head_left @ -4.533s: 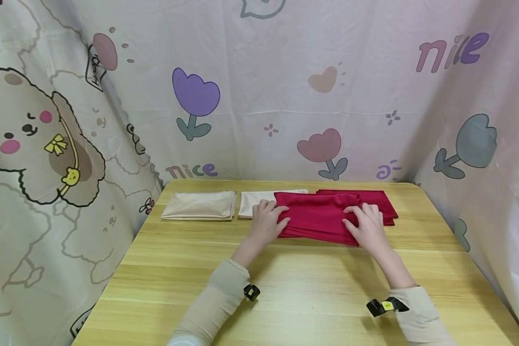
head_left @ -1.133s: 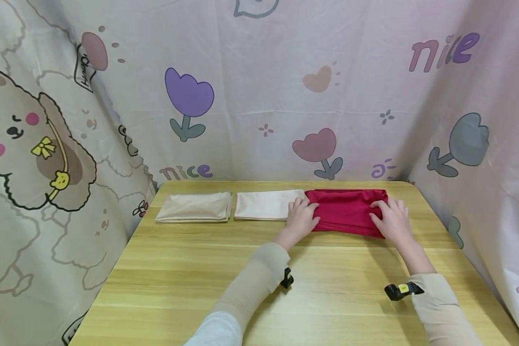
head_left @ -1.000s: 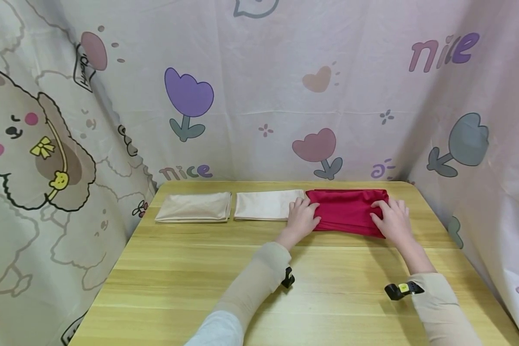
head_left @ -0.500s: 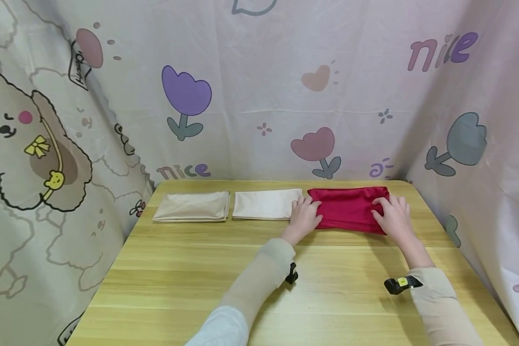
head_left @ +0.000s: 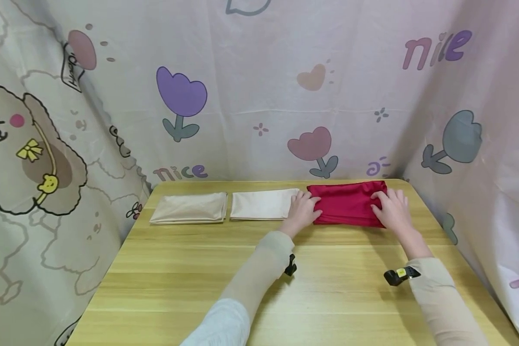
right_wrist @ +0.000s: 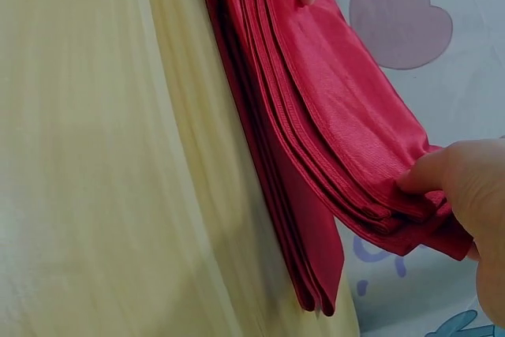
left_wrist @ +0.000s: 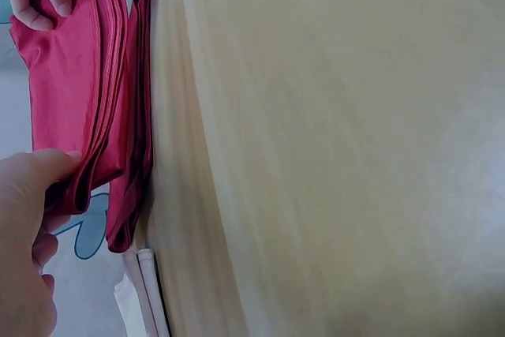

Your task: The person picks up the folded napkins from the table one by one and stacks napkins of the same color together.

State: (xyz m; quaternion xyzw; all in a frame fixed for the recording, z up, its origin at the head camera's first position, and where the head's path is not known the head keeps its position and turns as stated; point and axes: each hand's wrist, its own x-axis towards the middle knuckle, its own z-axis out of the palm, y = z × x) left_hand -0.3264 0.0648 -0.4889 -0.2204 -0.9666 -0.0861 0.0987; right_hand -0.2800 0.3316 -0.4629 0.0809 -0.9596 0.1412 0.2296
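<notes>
A folded red cloth [head_left: 346,204] is held by both hands at the back right of the table. My left hand [head_left: 301,211] pinches its left end, thumb on the near face. At the other end, my right hand [head_left: 393,211] grips the cloth between thumb and fingers. Several layered folds show along its lower edge in the wrist views. Beneath it lies a second folded red cloth [right_wrist: 312,250], on the table; a gap between the two shows in the right wrist view. In the head view the held cloth hides this lower one.
To the left along the back edge lie a folded white cloth [head_left: 264,204], close beside my left hand, and a folded cream cloth [head_left: 189,208]. The wooden table [head_left: 190,283] reaches back to a printed curtain [head_left: 251,86], which also hangs at both sides.
Both hands have carried the held red cloth rightward, from in front of the white cloth to over the other red cloth. In the last second it has risen slightly toward the back edge.
</notes>
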